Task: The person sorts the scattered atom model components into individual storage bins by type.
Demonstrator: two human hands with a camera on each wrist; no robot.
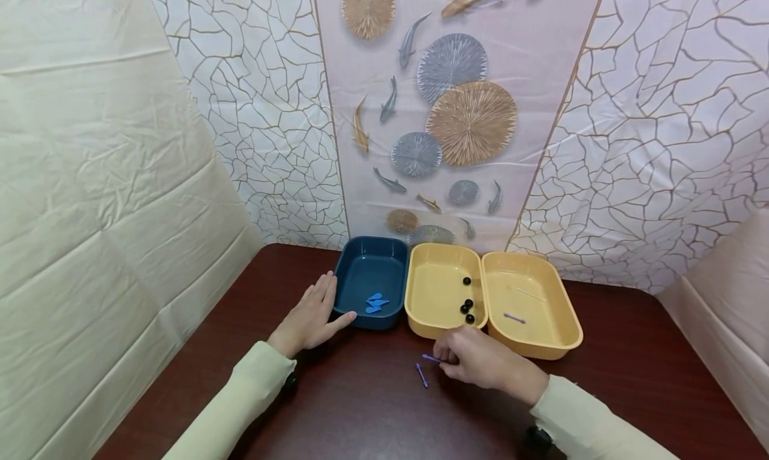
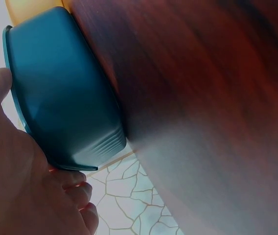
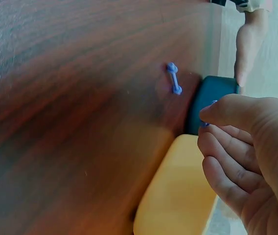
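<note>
My left hand (image 1: 309, 320) lies with straight fingers against the left side of a dark blue bin (image 2: 60, 88), its thumb at the front corner. Several small blue teardrop-shaped pieces (image 1: 375, 304) are inside that bin. In front of the middle yellow bin (image 1: 423, 325), my right hand (image 1: 483, 361) pinches a small purple stick with knobbed ends (image 1: 430, 358) between thumb and forefinger, just above the table; the thumb covers most of it in the right wrist view. A second purple knobbed stick (image 3: 174, 79) lies on the table close by.
Several black balls (image 1: 466, 281) sit in the middle yellow bin. The right yellow bin (image 1: 541, 350) holds another purple stick (image 1: 515, 318) and a thin pale stick (image 1: 531, 294). All three bins stand side by side at the back of the dark wooden table (image 1: 360, 406), before a patterned cloth (image 1: 288, 113).
</note>
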